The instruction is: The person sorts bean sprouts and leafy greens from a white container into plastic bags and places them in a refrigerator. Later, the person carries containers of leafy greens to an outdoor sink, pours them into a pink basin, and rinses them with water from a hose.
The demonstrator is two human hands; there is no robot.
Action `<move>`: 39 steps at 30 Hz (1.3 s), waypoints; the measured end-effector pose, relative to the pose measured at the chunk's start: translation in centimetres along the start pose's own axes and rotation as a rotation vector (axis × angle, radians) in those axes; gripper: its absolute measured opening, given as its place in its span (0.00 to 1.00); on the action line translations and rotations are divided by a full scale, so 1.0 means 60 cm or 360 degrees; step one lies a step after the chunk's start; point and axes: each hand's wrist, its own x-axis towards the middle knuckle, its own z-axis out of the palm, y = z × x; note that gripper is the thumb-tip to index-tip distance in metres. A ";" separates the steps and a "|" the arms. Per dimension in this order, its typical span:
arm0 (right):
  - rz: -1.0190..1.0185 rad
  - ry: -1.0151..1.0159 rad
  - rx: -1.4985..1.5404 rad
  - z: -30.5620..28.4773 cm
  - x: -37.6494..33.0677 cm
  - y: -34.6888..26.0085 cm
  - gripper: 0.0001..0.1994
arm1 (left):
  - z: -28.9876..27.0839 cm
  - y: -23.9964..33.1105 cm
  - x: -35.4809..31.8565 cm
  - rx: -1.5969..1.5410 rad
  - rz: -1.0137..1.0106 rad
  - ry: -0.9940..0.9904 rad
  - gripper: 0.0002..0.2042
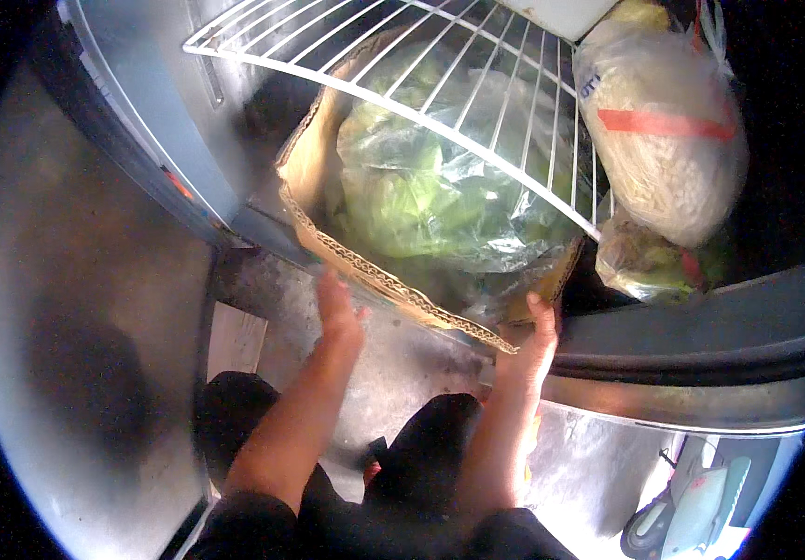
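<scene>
The cardboard box (312,170) sat partly beneath a white wire shelf (356,91), mouth upward, near rim angling personward at right, long axis unclear, left hand (340,319) and right hand (535,338) beside it, whether spread or pinching I couldn't tell.

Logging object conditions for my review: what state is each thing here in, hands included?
Cardboard box: open-topped.
Clear plastic bag: inside the box, bulging with green contents.
White wire shelf: partly over the box.
Pale-filled plastic bag: bulging, red tape across it.
Left hand: at the box's near side; grip unclear.
Right hand: thumb up by the near right corner; grip unclear.
</scene>
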 end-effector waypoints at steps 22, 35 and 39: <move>-0.0824 0.0214 0.0106 0.073 0.109 -0.057 0.19 | 0.085 -0.094 -0.008 0.0040 -0.0269 -0.0731 0.35; -0.1320 -0.0115 -0.0492 0.041 0.069 -0.043 0.13 | 0.132 -0.078 -0.041 0.0096 -0.0155 -0.0679 0.39; -0.1191 -0.0121 -0.0368 0.082 0.103 -0.034 0.11 | 0.171 -0.051 0.004 0.0128 -0.0102 -0.0767 0.41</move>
